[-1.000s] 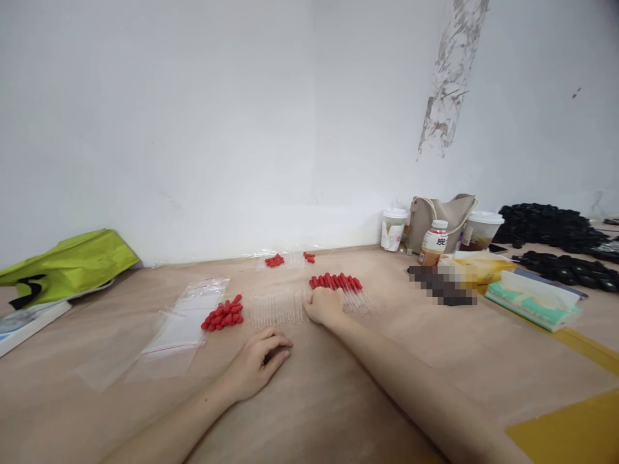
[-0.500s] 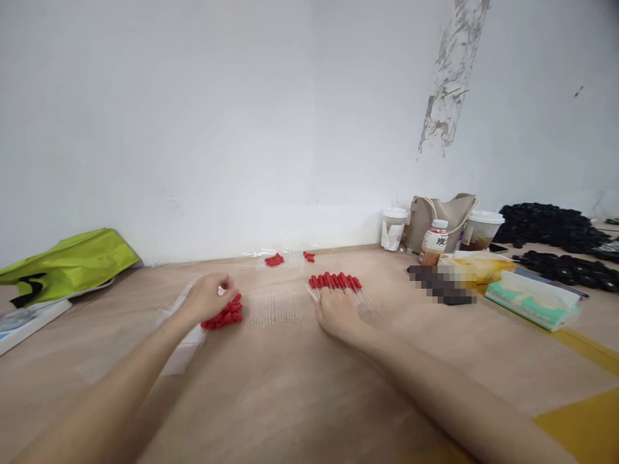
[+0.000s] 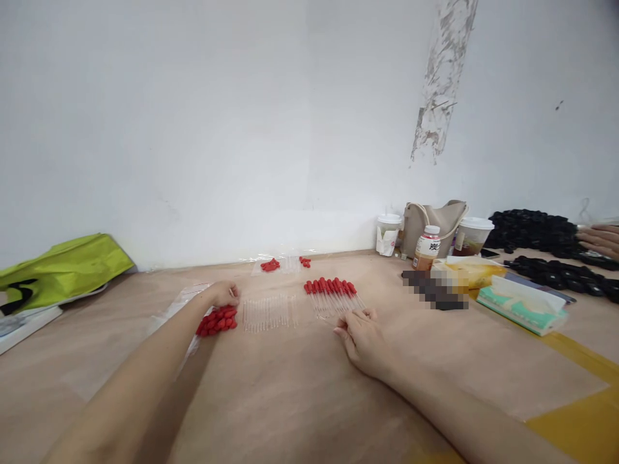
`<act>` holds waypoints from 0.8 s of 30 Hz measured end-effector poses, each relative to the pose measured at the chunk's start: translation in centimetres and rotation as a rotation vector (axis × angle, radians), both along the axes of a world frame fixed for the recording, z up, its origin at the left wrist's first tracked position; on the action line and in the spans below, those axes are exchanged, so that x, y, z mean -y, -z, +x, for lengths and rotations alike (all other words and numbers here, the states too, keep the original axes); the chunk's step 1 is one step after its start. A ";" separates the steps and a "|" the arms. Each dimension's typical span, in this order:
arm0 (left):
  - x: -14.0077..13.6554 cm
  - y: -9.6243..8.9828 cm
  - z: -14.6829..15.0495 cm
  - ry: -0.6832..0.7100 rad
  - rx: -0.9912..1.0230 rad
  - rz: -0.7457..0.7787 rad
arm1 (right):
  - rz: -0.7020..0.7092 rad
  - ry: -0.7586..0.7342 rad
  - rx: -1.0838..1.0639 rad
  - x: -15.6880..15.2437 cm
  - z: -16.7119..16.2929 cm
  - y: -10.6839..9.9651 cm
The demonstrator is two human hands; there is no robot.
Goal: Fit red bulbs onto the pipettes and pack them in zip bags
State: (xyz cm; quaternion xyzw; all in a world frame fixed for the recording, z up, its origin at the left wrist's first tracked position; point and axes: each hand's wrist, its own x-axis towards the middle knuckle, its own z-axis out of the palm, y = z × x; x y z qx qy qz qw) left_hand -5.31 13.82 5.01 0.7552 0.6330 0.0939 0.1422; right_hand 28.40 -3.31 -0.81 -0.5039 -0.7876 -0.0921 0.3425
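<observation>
My left hand (image 3: 225, 294) is closed, its fingertips pressed together just above a pile of small red bulb-shaped pieces (image 3: 218, 321). Whatever it pinches, if anything, is hidden. To the right of the pile, a row of thin clear tubes (image 3: 271, 314) lies side by side on the brown paper. Farther right is a fanned row of clear tubes with red ends (image 3: 333, 287), the red ends pointing away from me. Close below their near tips, my right hand (image 3: 362, 338) is closed on a thin clear tube (image 3: 325, 316), which sticks out leftward from the fingers.
By the wall, clear plastic bags hold more red pieces (image 3: 271, 265). A lime-green bag (image 3: 72, 264) is at far left. On the right stand a lidded cup (image 3: 388, 235), a bottle (image 3: 427, 248), a tissue pack (image 3: 522, 308) and black items (image 3: 532, 230); another person's hand (image 3: 602, 240) is there.
My right hand has drawn back toward me from the red-ended tubes and now holds a clear tube. My left hand stays by the red pile. Another person's hand has appeared at far right.
</observation>
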 end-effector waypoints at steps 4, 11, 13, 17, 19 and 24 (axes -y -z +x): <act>0.1 -1.0 -0.2 0.022 0.042 0.146 | -0.029 -0.006 -0.016 -0.1 0.0 0.5; 6.8 -2.8 0.7 0.139 0.247 0.482 | -0.083 -0.039 -0.049 -0.4 0.4 1.0; 10.0 -1.1 1.5 0.213 0.493 0.429 | -0.072 -0.108 -0.044 -1.0 0.1 1.0; 14.7 3.6 3.8 0.185 0.727 0.150 | -0.046 -0.231 -0.004 -2.4 -1.6 0.7; 15.5 5.3 4.9 0.172 0.773 0.059 | -0.041 -0.267 -0.007 -2.7 -2.7 0.6; 15.5 6.4 6.8 0.234 0.933 0.022 | -0.038 -0.350 -0.072 -2.3 -3.5 0.7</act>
